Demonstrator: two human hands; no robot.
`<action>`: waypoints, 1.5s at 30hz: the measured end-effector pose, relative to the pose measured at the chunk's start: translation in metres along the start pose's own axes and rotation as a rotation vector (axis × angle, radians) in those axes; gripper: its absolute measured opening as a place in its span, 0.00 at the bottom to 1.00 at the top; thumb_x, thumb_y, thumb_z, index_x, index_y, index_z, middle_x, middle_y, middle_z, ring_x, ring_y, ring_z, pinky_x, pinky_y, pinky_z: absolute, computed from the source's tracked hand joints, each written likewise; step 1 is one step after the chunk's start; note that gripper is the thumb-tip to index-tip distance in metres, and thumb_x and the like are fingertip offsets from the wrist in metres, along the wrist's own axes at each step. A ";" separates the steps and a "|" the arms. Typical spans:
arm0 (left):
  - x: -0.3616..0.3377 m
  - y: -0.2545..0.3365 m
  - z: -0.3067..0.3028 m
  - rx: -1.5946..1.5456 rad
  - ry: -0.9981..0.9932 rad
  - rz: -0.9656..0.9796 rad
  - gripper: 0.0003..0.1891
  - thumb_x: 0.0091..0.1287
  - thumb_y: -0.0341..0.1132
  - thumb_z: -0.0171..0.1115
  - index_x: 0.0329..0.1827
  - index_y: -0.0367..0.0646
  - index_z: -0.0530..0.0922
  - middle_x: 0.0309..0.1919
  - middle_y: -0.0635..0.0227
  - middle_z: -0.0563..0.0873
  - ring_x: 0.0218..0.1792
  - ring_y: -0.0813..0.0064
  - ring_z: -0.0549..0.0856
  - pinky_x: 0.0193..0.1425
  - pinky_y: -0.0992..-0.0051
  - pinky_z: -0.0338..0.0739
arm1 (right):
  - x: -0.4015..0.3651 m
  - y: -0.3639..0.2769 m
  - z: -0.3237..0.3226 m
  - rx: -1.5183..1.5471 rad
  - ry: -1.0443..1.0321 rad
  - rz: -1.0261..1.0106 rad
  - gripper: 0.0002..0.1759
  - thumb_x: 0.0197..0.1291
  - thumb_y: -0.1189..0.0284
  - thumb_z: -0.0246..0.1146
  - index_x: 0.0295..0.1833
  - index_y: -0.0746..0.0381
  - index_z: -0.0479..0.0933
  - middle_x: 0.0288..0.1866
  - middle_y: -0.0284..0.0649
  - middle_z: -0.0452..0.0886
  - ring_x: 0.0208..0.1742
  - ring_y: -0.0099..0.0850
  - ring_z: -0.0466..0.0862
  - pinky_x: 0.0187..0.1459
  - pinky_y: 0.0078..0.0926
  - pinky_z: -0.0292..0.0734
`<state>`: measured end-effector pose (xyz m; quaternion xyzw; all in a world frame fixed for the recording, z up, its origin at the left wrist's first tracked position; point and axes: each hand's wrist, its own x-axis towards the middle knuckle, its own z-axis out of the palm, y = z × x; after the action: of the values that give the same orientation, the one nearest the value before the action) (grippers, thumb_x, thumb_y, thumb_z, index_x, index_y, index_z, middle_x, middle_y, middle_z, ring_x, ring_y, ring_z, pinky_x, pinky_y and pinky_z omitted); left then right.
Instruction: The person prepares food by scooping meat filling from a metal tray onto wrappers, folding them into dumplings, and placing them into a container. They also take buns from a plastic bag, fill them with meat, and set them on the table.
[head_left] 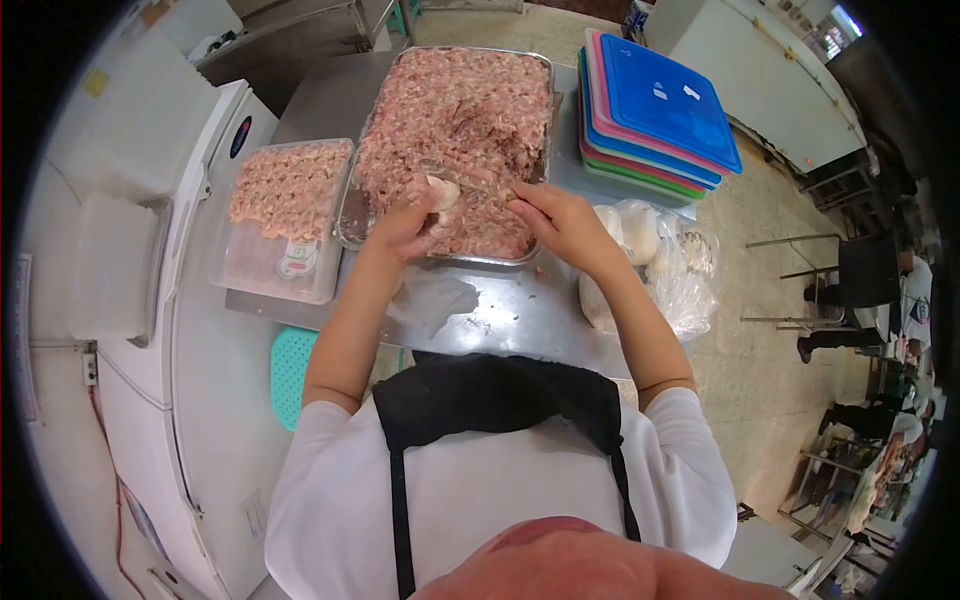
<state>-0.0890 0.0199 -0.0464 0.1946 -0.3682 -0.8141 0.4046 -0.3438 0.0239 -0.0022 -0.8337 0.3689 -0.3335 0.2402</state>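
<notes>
A large metal tray (546,95) of ground meat mixture (455,90) lies in front of me, with a hollow dug into its near half. Over the tray's near left part, my left hand (408,222) is closed around a small, pale, thin dough wrapper (443,194). My right hand (558,222) is closed on the end of a thin, flat tool (485,184) that points left toward the wrapper. Its exact kind is hard to make out. Left of the tray, a clear plastic container (270,270) holds rows of small meat-filled dumplings (288,185).
Coloured plastic lids (665,100) are stacked at the right. Nearer me, a clear plastic bag (665,265) holds pale round stacks. The steel table (490,325) adjoins a white freezer (225,400). A turquoise perforated stool (291,375) stands below. Other people are far right.
</notes>
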 end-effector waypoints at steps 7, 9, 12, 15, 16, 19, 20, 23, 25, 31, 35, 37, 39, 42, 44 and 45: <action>0.000 0.027 0.021 1.154 0.096 0.137 0.20 0.56 0.39 0.73 0.49 0.38 0.81 0.34 0.67 0.85 0.37 0.75 0.82 0.44 0.75 0.76 | -0.004 0.003 -0.008 0.091 -0.328 0.071 0.17 0.66 0.63 0.58 0.54 0.61 0.79 0.46 0.50 0.83 0.45 0.48 0.82 0.45 0.36 0.77; -0.004 0.025 0.016 1.283 0.126 0.155 0.22 0.55 0.41 0.75 0.49 0.39 0.81 0.35 0.65 0.85 0.39 0.73 0.82 0.47 0.74 0.76 | -0.005 0.012 -0.004 0.088 -0.340 0.054 0.17 0.66 0.62 0.59 0.54 0.61 0.79 0.44 0.49 0.83 0.45 0.47 0.83 0.44 0.38 0.77; -0.008 0.009 0.006 1.277 0.320 0.141 0.21 0.54 0.41 0.75 0.47 0.38 0.82 0.36 0.64 0.85 0.40 0.74 0.82 0.48 0.74 0.76 | 0.004 0.022 -0.008 -0.102 -0.309 0.023 0.16 0.64 0.64 0.60 0.54 0.59 0.79 0.42 0.48 0.83 0.42 0.48 0.82 0.42 0.40 0.77; -0.007 0.006 0.000 1.095 0.499 -0.006 0.20 0.55 0.39 0.74 0.47 0.37 0.82 0.40 0.67 0.86 0.42 0.77 0.82 0.50 0.75 0.76 | 0.000 -0.003 -0.005 -0.378 -0.159 -0.022 0.14 0.63 0.65 0.60 0.52 0.56 0.79 0.40 0.45 0.82 0.38 0.49 0.82 0.39 0.43 0.77; -0.010 0.005 0.002 1.051 0.530 -0.053 0.21 0.55 0.40 0.74 0.48 0.38 0.82 0.40 0.68 0.85 0.41 0.78 0.82 0.49 0.75 0.76 | -0.002 -0.016 0.000 -0.465 -0.095 -0.035 0.13 0.63 0.65 0.60 0.52 0.55 0.79 0.39 0.44 0.81 0.37 0.49 0.82 0.37 0.44 0.77; -0.019 0.000 -0.012 0.934 0.440 -0.039 0.26 0.56 0.41 0.73 0.55 0.37 0.79 0.41 0.70 0.85 0.40 0.81 0.81 0.47 0.75 0.76 | -0.012 -0.014 0.032 -0.426 -0.145 -0.018 0.11 0.63 0.66 0.58 0.50 0.54 0.78 0.37 0.43 0.80 0.35 0.48 0.82 0.34 0.45 0.77; -0.021 -0.003 -0.018 0.898 0.373 -0.014 0.28 0.56 0.41 0.73 0.57 0.37 0.78 0.42 0.70 0.85 0.40 0.81 0.81 0.46 0.75 0.77 | -0.014 0.011 0.039 -0.445 -0.186 0.068 0.12 0.64 0.66 0.57 0.49 0.54 0.79 0.36 0.45 0.81 0.37 0.47 0.83 0.34 0.45 0.77; -0.040 0.005 0.000 0.937 0.424 0.012 0.34 0.56 0.39 0.73 0.63 0.33 0.72 0.44 0.68 0.86 0.41 0.80 0.82 0.48 0.74 0.77 | -0.025 0.042 0.027 -0.752 -0.390 0.199 0.10 0.61 0.67 0.56 0.40 0.59 0.80 0.34 0.48 0.83 0.38 0.48 0.84 0.35 0.46 0.78; -0.049 0.026 0.016 1.004 0.488 -0.039 0.35 0.55 0.38 0.74 0.64 0.35 0.70 0.46 0.67 0.85 0.43 0.78 0.82 0.51 0.74 0.76 | -0.024 0.017 0.006 -0.695 -0.332 0.225 0.12 0.63 0.65 0.56 0.39 0.60 0.82 0.33 0.49 0.83 0.38 0.48 0.84 0.37 0.43 0.79; -0.058 0.049 0.020 1.315 0.257 0.367 0.26 0.54 0.38 0.75 0.54 0.40 0.77 0.47 0.66 0.83 0.48 0.72 0.81 0.58 0.71 0.72 | -0.018 -0.056 -0.002 -0.072 -0.113 0.243 0.17 0.66 0.61 0.59 0.51 0.61 0.81 0.40 0.50 0.84 0.41 0.46 0.85 0.42 0.35 0.78; -0.064 0.065 0.003 1.340 -0.013 0.310 0.22 0.54 0.39 0.76 0.48 0.39 0.79 0.44 0.67 0.83 0.47 0.72 0.80 0.55 0.73 0.73 | -0.013 -0.063 0.046 0.108 -0.139 0.110 0.16 0.65 0.62 0.61 0.53 0.60 0.81 0.43 0.49 0.84 0.43 0.43 0.85 0.42 0.34 0.77; -0.071 0.066 0.000 1.278 0.073 0.253 0.21 0.55 0.39 0.74 0.49 0.40 0.80 0.41 0.66 0.83 0.44 0.74 0.80 0.52 0.73 0.74 | -0.002 -0.078 0.037 -0.128 -0.173 0.162 0.17 0.66 0.62 0.60 0.54 0.59 0.79 0.43 0.48 0.84 0.44 0.43 0.84 0.43 0.34 0.78; -0.079 0.068 -0.008 1.189 0.187 0.095 0.21 0.57 0.38 0.73 0.52 0.41 0.79 0.41 0.65 0.83 0.42 0.75 0.80 0.50 0.73 0.75 | 0.004 -0.109 0.033 -0.493 -0.106 0.233 0.16 0.66 0.62 0.60 0.54 0.58 0.79 0.42 0.48 0.84 0.43 0.43 0.84 0.44 0.34 0.78; -0.083 0.070 -0.024 1.071 0.287 -0.023 0.28 0.59 0.36 0.71 0.63 0.44 0.73 0.53 0.63 0.80 0.44 0.73 0.81 0.49 0.73 0.76 | -0.003 -0.134 0.067 -0.303 0.190 0.060 0.16 0.68 0.61 0.56 0.54 0.57 0.80 0.39 0.49 0.82 0.41 0.45 0.84 0.41 0.34 0.77; -0.088 0.068 -0.030 1.069 0.210 0.232 0.36 0.60 0.35 0.70 0.72 0.48 0.64 0.64 0.60 0.74 0.48 0.71 0.81 0.48 0.73 0.78 | -0.006 -0.131 0.080 -0.147 0.250 0.174 0.17 0.70 0.59 0.54 0.51 0.59 0.80 0.33 0.45 0.81 0.35 0.40 0.82 0.35 0.33 0.74; -0.091 0.071 -0.031 1.135 0.165 0.325 0.40 0.60 0.34 0.70 0.75 0.50 0.59 0.68 0.59 0.69 0.52 0.69 0.80 0.49 0.73 0.79 | -0.007 -0.127 0.086 -0.068 0.282 0.231 0.18 0.71 0.58 0.54 0.49 0.59 0.81 0.30 0.44 0.80 0.32 0.38 0.82 0.32 0.33 0.73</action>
<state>0.0202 0.0507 -0.0113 0.3844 -0.7383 -0.3998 0.3840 -0.2266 0.1206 0.0210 -0.7385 0.5031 -0.4046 0.1945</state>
